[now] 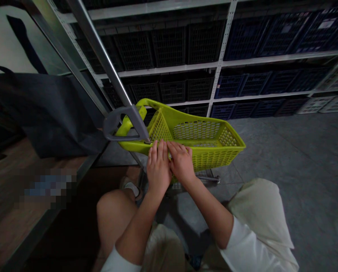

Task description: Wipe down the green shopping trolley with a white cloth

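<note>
Left hand [158, 168] and right hand [182, 163] curled closed over near rim of lime-green plastic cart basket [214, 160], side by side. Grey handle [120, 122] on steel pole [101, 53] just left. Black plastic crates [169, 47] on white metal shelving [157, 67] beyond.

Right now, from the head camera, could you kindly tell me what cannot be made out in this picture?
Head view:
The blurred patch at the left: pixelation hides whatever lies there.
The rim of the cart under the fingers: the left hand and right hand cover it.
The crates on the shelves: too dark to see inside.
</note>
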Motion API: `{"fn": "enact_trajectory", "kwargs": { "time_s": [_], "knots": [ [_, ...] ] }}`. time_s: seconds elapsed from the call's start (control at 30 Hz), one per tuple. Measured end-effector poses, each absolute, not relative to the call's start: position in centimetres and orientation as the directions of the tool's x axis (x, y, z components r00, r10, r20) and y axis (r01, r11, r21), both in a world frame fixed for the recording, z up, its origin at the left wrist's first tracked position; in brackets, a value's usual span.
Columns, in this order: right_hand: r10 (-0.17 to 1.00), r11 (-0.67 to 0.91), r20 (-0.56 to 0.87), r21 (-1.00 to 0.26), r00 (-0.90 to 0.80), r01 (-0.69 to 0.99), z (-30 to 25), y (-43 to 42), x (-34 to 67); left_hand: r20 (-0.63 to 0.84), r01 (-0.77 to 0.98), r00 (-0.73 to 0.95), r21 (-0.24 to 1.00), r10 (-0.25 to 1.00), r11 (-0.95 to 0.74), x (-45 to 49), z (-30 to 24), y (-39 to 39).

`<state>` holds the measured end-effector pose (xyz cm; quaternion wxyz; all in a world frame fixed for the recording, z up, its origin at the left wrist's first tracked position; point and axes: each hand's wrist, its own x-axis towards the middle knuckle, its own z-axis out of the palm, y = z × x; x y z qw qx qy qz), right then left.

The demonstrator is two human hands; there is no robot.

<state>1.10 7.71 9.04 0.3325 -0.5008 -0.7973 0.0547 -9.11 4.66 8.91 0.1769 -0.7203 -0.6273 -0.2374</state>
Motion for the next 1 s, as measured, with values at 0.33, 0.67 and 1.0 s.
{"fn": "enact_trajectory", "kwargs": {
  "time_s": [0.33, 0.67, 1.0],
  "knots": [
    [0.854, 0.391, 0.483, -0.355, -0.191, 0.849, 4.2, 8.7, 9.2, 0.576, 0.983, 0.113, 0.056, 0.810, -0.176, -9.0, 9.2, 4.4],
    [0.878, 0.326, 0.474, -0.508, -0.057, 0.797, 5.6, 8.4, 5.0, 0.595, 0.987, 0.100, 0.044, 0.798, -0.156, -8.7, 8.6, 4.8],
    [0.817, 0.503, 0.503, -0.382, -0.282, 0.776, 6.2, 7.2, 4.1, 0.583, 0.991, 0.100, 0.017, 0.806, -0.134, -8.9, 8.9, 4.6]
  ]
}}
